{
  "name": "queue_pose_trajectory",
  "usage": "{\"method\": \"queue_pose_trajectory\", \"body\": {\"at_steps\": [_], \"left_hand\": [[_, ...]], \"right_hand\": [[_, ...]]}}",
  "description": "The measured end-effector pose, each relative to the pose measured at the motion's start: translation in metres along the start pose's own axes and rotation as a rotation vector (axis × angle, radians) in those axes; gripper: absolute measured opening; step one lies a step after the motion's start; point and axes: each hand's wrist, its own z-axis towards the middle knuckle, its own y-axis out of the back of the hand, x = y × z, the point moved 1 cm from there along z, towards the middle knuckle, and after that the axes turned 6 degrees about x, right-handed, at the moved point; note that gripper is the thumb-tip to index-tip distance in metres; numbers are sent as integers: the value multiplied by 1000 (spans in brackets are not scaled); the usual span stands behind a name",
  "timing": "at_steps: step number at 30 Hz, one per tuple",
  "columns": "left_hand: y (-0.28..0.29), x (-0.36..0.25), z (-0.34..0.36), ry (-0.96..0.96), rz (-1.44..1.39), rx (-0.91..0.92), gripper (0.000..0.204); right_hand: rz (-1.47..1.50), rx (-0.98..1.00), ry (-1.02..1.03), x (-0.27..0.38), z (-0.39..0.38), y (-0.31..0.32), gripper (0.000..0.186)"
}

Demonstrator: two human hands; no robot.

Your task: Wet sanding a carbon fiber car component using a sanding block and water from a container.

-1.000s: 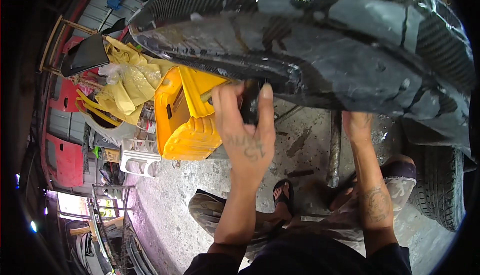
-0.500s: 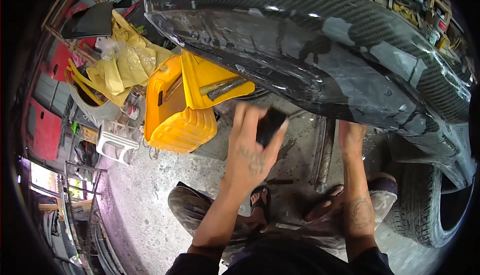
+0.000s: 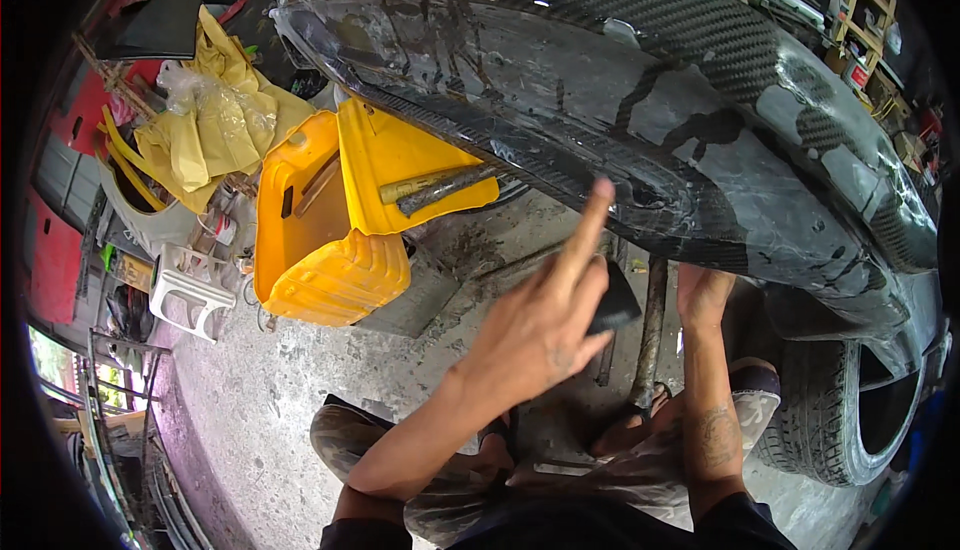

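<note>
A large glossy carbon-fibre car body panel, grey and wet-looking in patches, spans the upper middle and right. My left hand is closed round a flat black rectangular pad, which sticks out on its right side. The index finger of that hand is stretched out, its tip overlapping the panel's lower edge; whether it touches cannot be made out. Under the same edge, farther right, is my right hand. Its fingers are hidden behind the panel, so its grip does not show.
A yellow plastic container with a yellow flap stands left of my hands. Behind it lies crumpled yellow paper. A white plastic stool is farther left. A metal pipe runs below the panel, and a tyre lies at right.
My left hand has moved right with the black pad and now stretches its index finger toward the panel. My right hand stays at the panel's edge. The whole view has shifted slightly.
</note>
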Motion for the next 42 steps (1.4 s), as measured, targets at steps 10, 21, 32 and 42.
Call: {"method": "queue_pose_trajectory", "body": {"at_steps": [10, 21, 32, 42], "left_hand": [[112, 143, -65, 311, 286, -401, 24], [98, 402, -145, 1329, -759, 471, 43], [139, 173, -80, 422, 23, -10, 38], [-160, 152, -118, 417, -151, 361, 50]], "right_hand": [[10, -27, -71, 0, -14, 22, 63], [-21, -96, -49, 9, -7, 4, 64], [12, -8, -94, 42, -8, -21, 56], [-8, -9, -143, 45, -11, -24, 51]]}}
